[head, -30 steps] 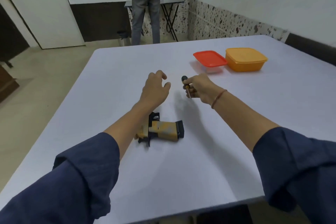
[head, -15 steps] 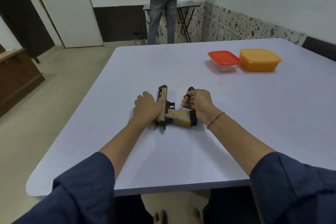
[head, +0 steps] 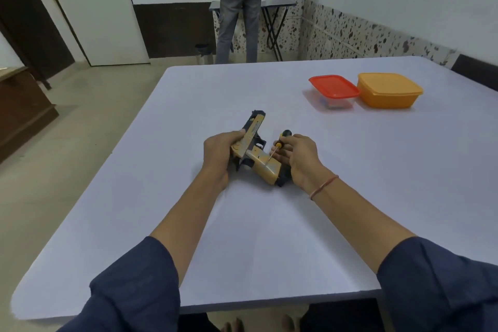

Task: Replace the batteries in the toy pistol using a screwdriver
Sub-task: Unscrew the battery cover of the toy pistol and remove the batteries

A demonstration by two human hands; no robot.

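The toy pistol (head: 258, 159), tan with black parts, sits near the middle of the worktop (head: 269, 237). Its muzzle is raised toward 12 o'clock and its grip runs out toward 4 o'clock, the butt down on the surface. The left hand (head: 219, 153) is wrapped around the slide from 9 o'clock. The right hand (head: 301, 159), at 3 o'clock, pinches a small black-and-yellow screwdriver (head: 277, 145) by the handle, the thin shaft slanting down so the tip meets the side of the grip. Well apart at 2 o'clock stand a clear box with a red lid (head: 334, 86) and, just beside it, an orange box (head: 389, 90). Beyond the worktop at 12 o'clock a person (head: 241, 8) stands facing a folding table (head: 277, 4).
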